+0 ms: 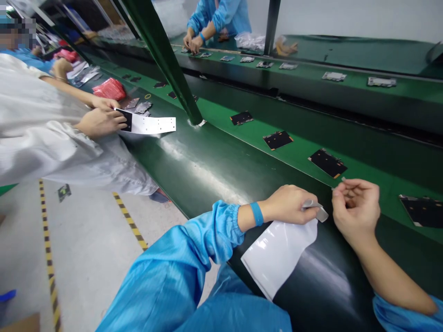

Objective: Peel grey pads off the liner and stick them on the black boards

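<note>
My left hand [292,205], with a blue band at the wrist, is closed on a white sheet [282,253] that hangs over the dark table edge. A small grey strip [320,213] sticks out of the same grip. Just to the right, my right hand [356,207] has its fingers curled, with a tiny pale piece [343,179] at the fingertips. Beyond it lies a black board [327,163] with orange corners on the green belt. Another black board [422,210] is at the right edge.
More black boards [278,139] lie along the belt. A slanted green post [166,60] rises from the table [207,161]. At left a person in white holds a white strip [152,125] near a red bag [110,89]. Across, a person in blue handles parts beside several boards [334,76].
</note>
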`<state>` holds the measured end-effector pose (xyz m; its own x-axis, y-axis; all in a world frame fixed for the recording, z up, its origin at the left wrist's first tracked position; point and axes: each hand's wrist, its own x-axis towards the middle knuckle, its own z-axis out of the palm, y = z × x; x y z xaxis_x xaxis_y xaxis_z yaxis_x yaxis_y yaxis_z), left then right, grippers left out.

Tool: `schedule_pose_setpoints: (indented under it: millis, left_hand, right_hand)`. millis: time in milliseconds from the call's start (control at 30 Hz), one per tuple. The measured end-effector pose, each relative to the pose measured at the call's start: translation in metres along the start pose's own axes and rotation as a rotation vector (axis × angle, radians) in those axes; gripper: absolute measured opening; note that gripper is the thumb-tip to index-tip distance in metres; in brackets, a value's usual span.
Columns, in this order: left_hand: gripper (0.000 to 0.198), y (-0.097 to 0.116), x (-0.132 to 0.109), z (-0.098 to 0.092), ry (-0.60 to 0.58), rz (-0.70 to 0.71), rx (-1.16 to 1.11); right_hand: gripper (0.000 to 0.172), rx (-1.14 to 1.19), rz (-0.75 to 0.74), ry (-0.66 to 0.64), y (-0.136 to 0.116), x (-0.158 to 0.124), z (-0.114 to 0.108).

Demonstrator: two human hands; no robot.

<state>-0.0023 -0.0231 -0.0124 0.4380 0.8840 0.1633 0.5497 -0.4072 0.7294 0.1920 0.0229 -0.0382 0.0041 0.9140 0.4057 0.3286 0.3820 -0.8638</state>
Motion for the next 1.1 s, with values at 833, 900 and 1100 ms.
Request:
schedule_pose_setpoints:
  millis: [833, 900, 1100]
  left_hand:
    - [0.024, 0.0003, 0.0015, -0.0012, -0.025, -0.014, 0.051]
    - [0.022, -0.0004, 0.0015, -0.0014, -0.018, 0.000, 0.046]
    - [0.017, -0.0025, 0.0018, -0.0006, 0.013, 0.039, -0.001]
  right_hand:
    - [0.043, -0.025, -0.042, 0.020, 0.0036, 0.0007, -0.0012]
    - [0.041, -0.037, -0.044, 0.027, 0.0043, 0.0001, 0.0002]
    - [0.031, -0.034, -0.010, -0.005, 0.0004, -0.0001, 0.0025]
